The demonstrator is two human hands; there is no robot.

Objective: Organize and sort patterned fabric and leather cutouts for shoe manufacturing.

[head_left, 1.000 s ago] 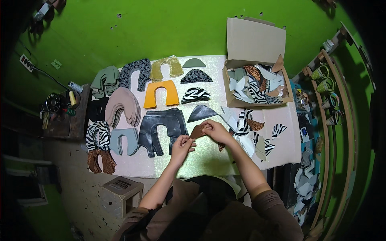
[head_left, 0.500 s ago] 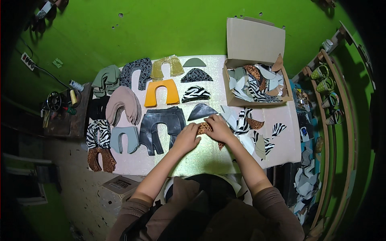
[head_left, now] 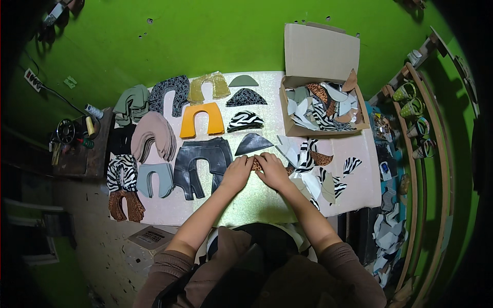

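Note:
Side by side, my left hand (head_left: 238, 173) and my right hand (head_left: 272, 172) hold a leopard-print material piece (head_left: 256, 165) against the table. Both sets of fingers are closed over it, so only a small patch shows between them. Just beyond the fingers lies a dark grey half-moon piece (head_left: 253, 144). Above it, half-moon pieces in zebra print (head_left: 245, 121), black pattern (head_left: 246, 97) and green (head_left: 243, 81) form a column. Another leopard-print scrap (head_left: 290, 169) peeks out beside my right hand.
Stacks of U-shaped cutouts, including orange (head_left: 193, 129), black (head_left: 183, 164) and pink (head_left: 144, 134), cover the table's left part. Loose zebra-print scraps (head_left: 305, 160) lie at the right. An open cardboard box (head_left: 323, 132) of scraps stands at the back right, near a wooden rack (head_left: 417, 205).
My right hand has drawn down and closer to my left hand, its fingers covering more of the leopard-print piece. The whole view has shifted slightly.

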